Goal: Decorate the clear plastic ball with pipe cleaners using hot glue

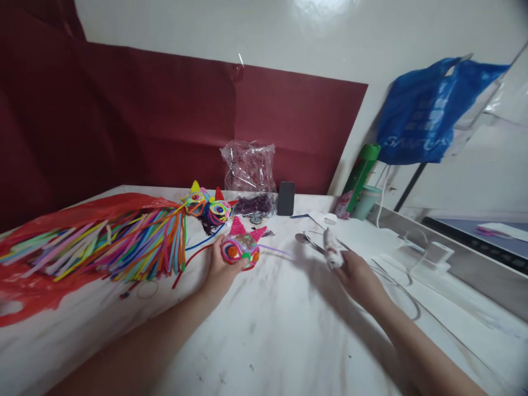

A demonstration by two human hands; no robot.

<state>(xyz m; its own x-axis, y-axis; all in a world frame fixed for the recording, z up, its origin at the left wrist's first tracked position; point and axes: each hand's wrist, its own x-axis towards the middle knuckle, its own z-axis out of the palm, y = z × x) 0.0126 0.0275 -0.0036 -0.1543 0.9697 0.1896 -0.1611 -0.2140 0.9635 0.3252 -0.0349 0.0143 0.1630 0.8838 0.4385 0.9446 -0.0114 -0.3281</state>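
Note:
My left hand (225, 264) is closed around a small craft animal head (244, 248) made of coloured pipe cleaners. It has pink pointed ears, orange eyes and a green nose. A lilac pipe cleaner (275, 251) sticks out to its right. In my right hand (358, 276) is a white glue gun (331, 247), slightly blurred, raised over the table at the right. Scissors (309, 241) lie just left of it. Two similar finished-looking heads, one with yellow ears (195, 201) and one with red ears (220, 209), sit behind my left hand.
Many loose pipe cleaners (136, 242) spread over a red plastic bag (49, 297) at left. Behind stand a clear plastic bag (249, 168), a dark phone-like slab (286, 198), a green spray can (358, 179) and a pale cup (366, 202). White cables (406, 291) run along the right.

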